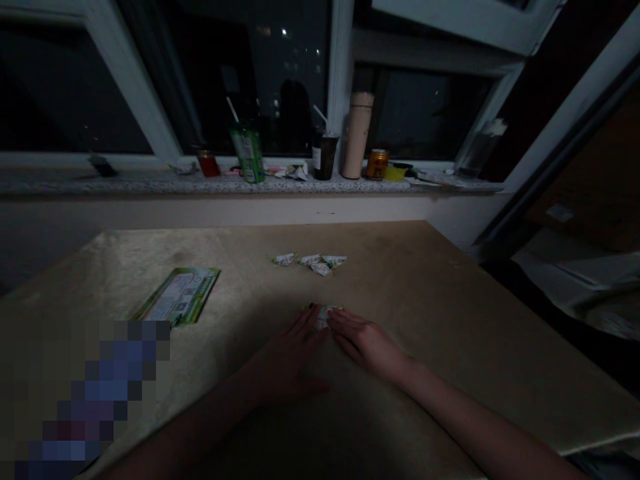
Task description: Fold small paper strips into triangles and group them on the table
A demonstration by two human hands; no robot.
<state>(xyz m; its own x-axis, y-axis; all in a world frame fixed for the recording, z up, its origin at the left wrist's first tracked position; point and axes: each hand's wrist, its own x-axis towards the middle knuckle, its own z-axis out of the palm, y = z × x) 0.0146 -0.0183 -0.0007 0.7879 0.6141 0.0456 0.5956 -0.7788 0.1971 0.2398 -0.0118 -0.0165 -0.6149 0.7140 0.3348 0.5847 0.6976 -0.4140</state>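
Observation:
Under my fingertips, on the tabletop (400, 280), lies a small folded piece of white-and-green printed wrapper (324, 317). My left hand (293, 357) is open, its fingers stretched flat over the left edge of the wrapper and its thumb spread apart. From the other side my right hand (367, 340) is also open, with outstretched fingers resting on the wrapper's right part. The hands hide much of the piece. Beyond them sit several small folded, pointed wrapper pieces (323, 263), with one similar piece (285, 259) a little to their left.
A flat green printed packet (183, 293) lies left on the table. Along the windowsill (300, 187) stand a green cup (249, 153), a dark cup with straw (325, 157), a pink flask (358, 137), an orange can (377, 165) and a red jar (207, 163). The lower left is pixelated.

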